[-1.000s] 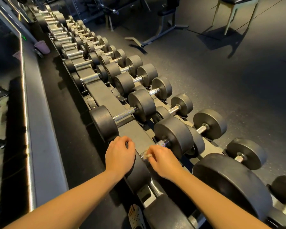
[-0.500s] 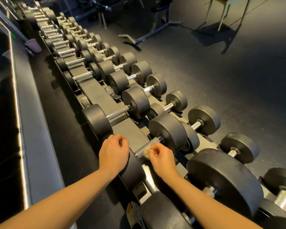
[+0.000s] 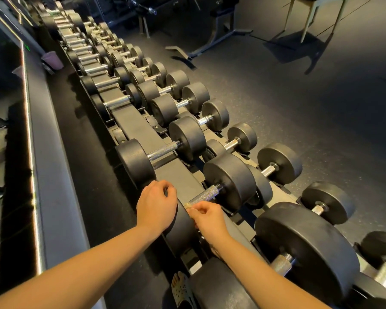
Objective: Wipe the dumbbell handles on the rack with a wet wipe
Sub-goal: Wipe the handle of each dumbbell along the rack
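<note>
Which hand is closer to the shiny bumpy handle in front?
Right. The right hand pinches a crumpled pale wipe against the near end of the knurled silver handle; the left hand holds that dumbbell's round black end weight.

Two hands: left hand [image 3: 156,204], right hand [image 3: 206,216]. One crumpled pale wet wipe [image 3: 187,205] in the right's pinch. One black round-headed steel-handled dumbbell [image 3: 204,194] gripped; beyond it two rows more, far ones uncountable.
</note>
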